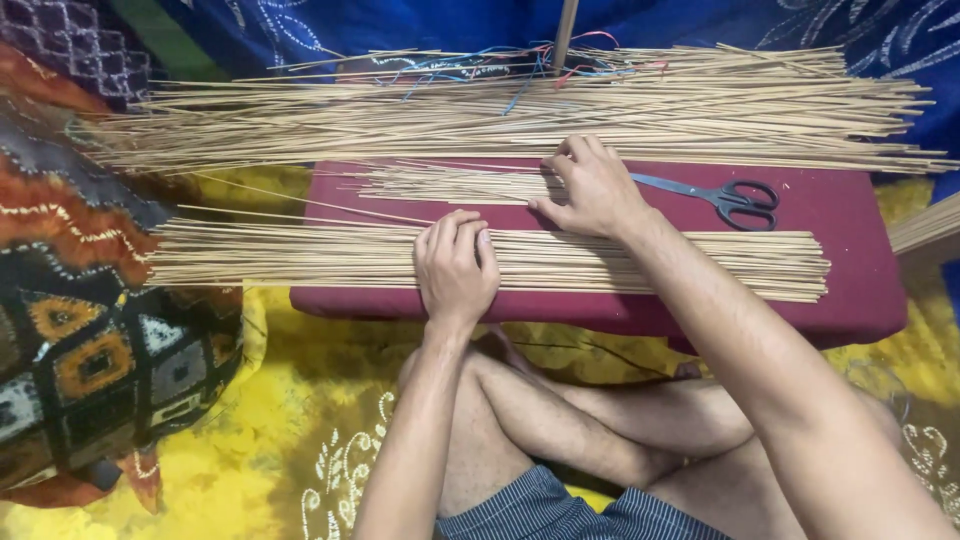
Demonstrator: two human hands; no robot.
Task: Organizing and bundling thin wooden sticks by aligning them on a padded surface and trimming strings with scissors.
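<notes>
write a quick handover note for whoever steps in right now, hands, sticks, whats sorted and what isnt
Left hand: palm down, pressing on the near bundle of thin sticks; no closed grip.
Right hand: fingertips on the small middle bunch of sticks.
All on the maroon cushioned board; scissors lie just right of the right hand.
Done: near bundle looks aligned.
Left: the big loose pile at the far edge, with coloured threads on it, looks unsorted.

A yellow patterned cloth (300,420) covers the floor, with a low maroon bench (850,290) standing on it. Blue printed fabric (700,20) hangs behind, and a bright patchwork cushion (90,340) sits at the left.
</notes>
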